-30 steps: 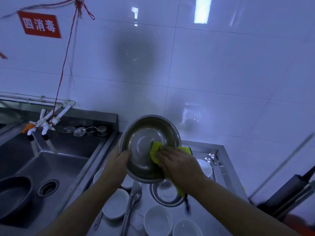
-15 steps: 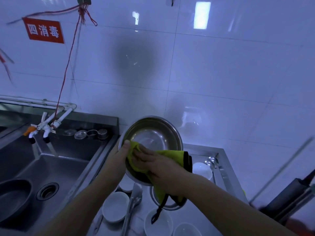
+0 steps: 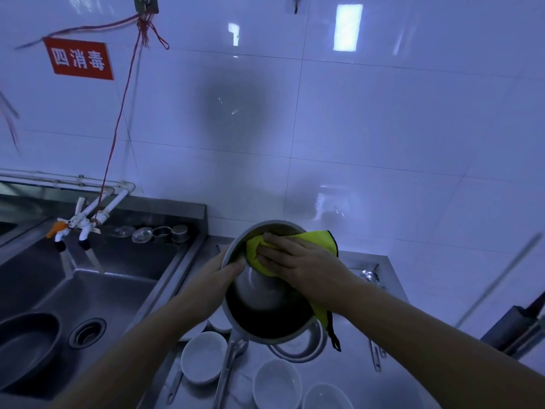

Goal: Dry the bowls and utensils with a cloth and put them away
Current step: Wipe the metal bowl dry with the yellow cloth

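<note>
White wall tiles back a steel counter [image 3: 392,278] where the left hand [image 3: 219,278] grips a round steel bowl [image 3: 265,308] held above it, the right hand [image 3: 295,256] presses a yellow cloth [image 3: 321,240] inside with fingers flat, and several white ceramic bowls [image 3: 203,360] and a ladle [image 3: 370,276] probably await drying.

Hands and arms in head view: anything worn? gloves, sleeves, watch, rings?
Nothing worn that shows. The left hand and right hand are bare, without gloves. Both forearms are bare to the frame edge, with no sleeve cuff, watch or bracelet visible. No rings can be made out in the dim bluish light.
</note>
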The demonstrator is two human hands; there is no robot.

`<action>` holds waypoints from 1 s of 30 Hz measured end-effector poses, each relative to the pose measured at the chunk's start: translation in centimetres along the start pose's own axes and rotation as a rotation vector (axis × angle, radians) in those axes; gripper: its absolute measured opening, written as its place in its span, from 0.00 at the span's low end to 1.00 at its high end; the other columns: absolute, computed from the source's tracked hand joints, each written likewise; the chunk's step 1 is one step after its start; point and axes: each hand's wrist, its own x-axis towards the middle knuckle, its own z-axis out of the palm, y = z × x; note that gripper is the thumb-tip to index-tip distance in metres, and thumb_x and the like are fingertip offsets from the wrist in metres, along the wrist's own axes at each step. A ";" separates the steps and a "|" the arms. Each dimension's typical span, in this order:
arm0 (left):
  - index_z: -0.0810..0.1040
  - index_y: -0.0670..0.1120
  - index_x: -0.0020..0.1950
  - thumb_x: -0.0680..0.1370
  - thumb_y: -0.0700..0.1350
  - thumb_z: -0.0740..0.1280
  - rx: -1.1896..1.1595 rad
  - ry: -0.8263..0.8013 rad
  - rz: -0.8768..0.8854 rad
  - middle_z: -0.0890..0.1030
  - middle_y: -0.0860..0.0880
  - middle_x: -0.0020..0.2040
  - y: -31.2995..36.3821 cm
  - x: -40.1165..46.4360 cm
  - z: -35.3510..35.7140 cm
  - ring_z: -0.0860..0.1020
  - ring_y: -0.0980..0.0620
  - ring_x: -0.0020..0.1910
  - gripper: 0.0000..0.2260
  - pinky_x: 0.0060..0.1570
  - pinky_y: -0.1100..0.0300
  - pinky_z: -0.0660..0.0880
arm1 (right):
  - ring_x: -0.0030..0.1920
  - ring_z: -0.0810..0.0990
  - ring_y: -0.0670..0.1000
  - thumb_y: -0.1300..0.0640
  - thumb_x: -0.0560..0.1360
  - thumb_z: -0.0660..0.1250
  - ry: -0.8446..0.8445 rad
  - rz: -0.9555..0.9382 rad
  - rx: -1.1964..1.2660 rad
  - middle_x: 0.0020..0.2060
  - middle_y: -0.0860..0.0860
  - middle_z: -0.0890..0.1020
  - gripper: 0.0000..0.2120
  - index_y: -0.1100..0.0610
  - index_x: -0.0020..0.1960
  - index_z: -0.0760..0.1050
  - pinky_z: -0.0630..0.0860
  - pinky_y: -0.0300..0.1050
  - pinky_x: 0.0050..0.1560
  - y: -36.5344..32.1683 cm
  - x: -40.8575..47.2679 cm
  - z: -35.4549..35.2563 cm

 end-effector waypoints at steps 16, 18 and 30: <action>0.79 0.52 0.53 0.81 0.48 0.57 -0.163 0.436 0.024 0.83 0.45 0.49 -0.3 0.2 1.9 0.81 0.45 0.50 0.11 0.53 0.44 0.77 | 0.55 0.79 0.52 0.43 0.69 0.69 0.236 0.519 0.389 0.58 0.50 0.80 0.24 0.50 0.63 0.77 0.74 0.47 0.50 -10.2 -0.2 1.3; 0.79 0.50 0.52 0.82 0.44 0.56 -0.159 0.361 -0.014 0.83 0.45 0.48 -0.1 0.2 1.1 0.80 0.45 0.50 0.11 0.50 0.51 0.77 | 0.49 0.80 0.53 0.52 0.70 0.71 0.289 0.378 0.293 0.55 0.52 0.81 0.19 0.50 0.61 0.77 0.76 0.47 0.44 -9.0 -1.0 2.2; 0.58 0.50 0.74 0.73 0.53 0.70 0.755 0.179 0.110 0.68 0.55 0.62 -1.3 -0.4 -3.4 0.66 0.59 0.61 0.35 0.60 0.59 0.68 | 0.36 0.78 0.53 0.62 0.74 0.68 0.273 0.104 0.040 0.43 0.52 0.82 0.10 0.50 0.52 0.81 0.73 0.46 0.38 -3.0 -3.6 3.4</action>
